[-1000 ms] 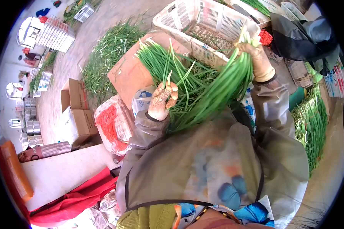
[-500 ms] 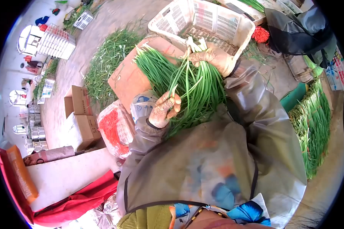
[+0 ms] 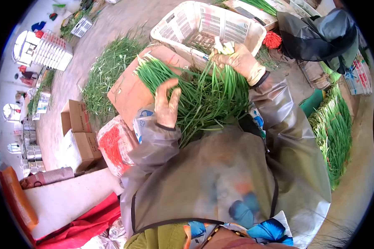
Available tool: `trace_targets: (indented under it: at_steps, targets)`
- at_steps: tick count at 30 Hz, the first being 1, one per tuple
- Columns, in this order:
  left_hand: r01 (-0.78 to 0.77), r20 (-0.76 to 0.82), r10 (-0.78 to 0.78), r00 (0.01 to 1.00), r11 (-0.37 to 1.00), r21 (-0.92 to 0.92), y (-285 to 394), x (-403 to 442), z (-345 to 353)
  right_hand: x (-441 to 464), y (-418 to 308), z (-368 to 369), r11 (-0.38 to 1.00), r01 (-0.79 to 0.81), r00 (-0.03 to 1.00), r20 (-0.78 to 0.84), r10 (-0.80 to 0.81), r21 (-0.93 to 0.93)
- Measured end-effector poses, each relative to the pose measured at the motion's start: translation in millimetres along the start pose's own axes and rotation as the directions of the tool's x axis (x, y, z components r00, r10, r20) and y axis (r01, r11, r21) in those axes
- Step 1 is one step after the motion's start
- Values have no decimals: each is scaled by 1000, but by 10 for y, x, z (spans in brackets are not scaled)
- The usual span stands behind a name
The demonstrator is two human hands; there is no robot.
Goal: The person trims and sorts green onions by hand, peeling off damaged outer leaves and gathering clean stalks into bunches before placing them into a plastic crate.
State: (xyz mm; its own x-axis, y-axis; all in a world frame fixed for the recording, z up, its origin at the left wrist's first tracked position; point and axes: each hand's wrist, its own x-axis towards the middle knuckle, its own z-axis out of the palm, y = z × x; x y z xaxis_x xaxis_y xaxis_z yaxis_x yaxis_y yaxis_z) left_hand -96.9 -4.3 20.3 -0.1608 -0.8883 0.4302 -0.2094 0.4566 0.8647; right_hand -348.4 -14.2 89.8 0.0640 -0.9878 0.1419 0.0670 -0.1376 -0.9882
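My right hand (image 3: 241, 63), in a dirty glove, is closed around the pale stem ends of a bunch of garlic chives (image 3: 226, 81). Its long green leaves hang down toward my lap. My left hand (image 3: 167, 104), gloved as well, has its fingers apart and holds nothing. It is beside a pile of garlic chives (image 3: 153, 70) on a brown board (image 3: 126, 89), partly in front of the leaves. Loose leaves lie tangled between my two hands and over the front of my translucent apron (image 3: 203, 174).
A white plastic crate (image 3: 180, 31) stands just beyond my hands. Tied chive bundles (image 3: 334, 133) lie at right. Leaf scraps (image 3: 108, 74) cover the floor at left, near a cardboard box (image 3: 87, 147). Red ties (image 3: 111, 143) rest on a block close to my left sleeve.
My left hand has let go of the thin leaf it pinched, moved up and left, and spread its fingers. My right hand still grips its bunch, now slightly farther right of the crate's near wall.
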Motion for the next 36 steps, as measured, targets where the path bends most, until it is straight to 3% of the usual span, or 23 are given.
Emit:
trace_targets:
  at_steps: [1, 3, 7, 9, 10, 11, 13, 14, 15, 17, 18, 21, 23, 26, 27, 28, 29, 30, 31, 33, 34, 35, 36]
  targets:
    - [-49, 63, 42, 997, 992, 113, 357, 141, -25, 0, 22, 82, 1000, -5, 998, 57, 4, 21]
    - [-153, 138, 141, 980, 985, 84, 473, 297, 94, -13, 29, 282, 999, -39, 989, 142, 42, -28]
    - [-92, 261, 24, 965, 964, 251, 264, 378, 158, -27, 9, 438, 933, 52, 993, 115, -12, -356]
    - [-91, 278, 27, 960, 971, 219, 273, 303, 97, -41, 3, 385, 587, -14, 997, 32, 67, -810]
    - [88, 264, -86, 961, 996, 3, 266, 244, 91, -57, -19, 366, 612, -42, 998, -4, 63, -790]
    - [179, 265, -153, 952, 981, -75, 286, 208, 50, -13, 115, 286, 498, -117, 993, -100, 60, -859]
    - [-59, 360, -72, 930, 938, 341, 172, 227, -37, -8, 127, 186, 820, -154, 986, -35, 162, -551]
    - [-303, 394, 18, 919, 673, 675, 161, 146, -110, -4, 130, 182, 816, -154, 986, -32, 164, -557]
    - [-292, 385, 14, 923, 677, 676, 146, 134, -103, -14, 110, 221, 917, -166, 981, 35, 191, -362]
    - [-121, 226, 57, 972, 952, 280, 96, 188, -72, -41, 52, 363, 988, -149, 978, 141, 153, -40]
    - [187, 276, -113, 955, 948, -259, 145, 198, -3, -26, 95, 425, 988, -152, 975, 159, 155, -31]
    - [136, 325, -84, 942, 980, -142, 106, 222, 131, 3, 167, 614, 988, -72, 991, 104, 87, -134]
    - [55, 178, -32, 984, 991, -124, 179, 166, 131, 22, 183, 627, 981, -63, 994, 79, 79, -185]
    - [150, 259, -152, 954, 988, 29, 113, 139, -51, 65, 151, 507, 960, -198, 977, 39, 210, -198]
    - [241, 260, -236, 936, 970, 12, 57, 103, -85, 96, 307, 378, 957, -130, 991, -1, 135, -258]
    - [272, 271, -254, 928, 962, -31, -17, 71, -121, 142, 361, 300, 781, -136, 991, -85, 106, -609]
    - [300, 283, -269, 921, 951, -74, -65, 52, -142, 174, 409, 248, 483, -151, 988, -148, 44, -863]
    - [320, 268, -286, 920, 942, -95, -57, 35, -149, 133, 332, 292, 372, -190, 982, -172, 83, -909]
    - [317, 265, -282, 922, 944, -96, -47, 41, -167, 108, 290, 335, 371, -187, 982, -170, 79, -910]
    - [352, 276, -310, 910, 929, -117, -12, 56, -187, 55, 215, 430, 666, -68, 994, -109, -19, -743]
    - [348, 248, -328, 911, 937, -39, 62, 93, -169, 0, -67, 601, 907, -223, 974, -48, 220, -357]
    - [294, 296, -267, 917, 955, -49, 39, 129, -159, 55, 101, 633, 969, -172, 973, 125, 195, -176]
    - [275, 287, -211, 934, 940, -204, 46, 135, -81, 70, 57, 742, 947, -75, 978, 163, 132, -314]
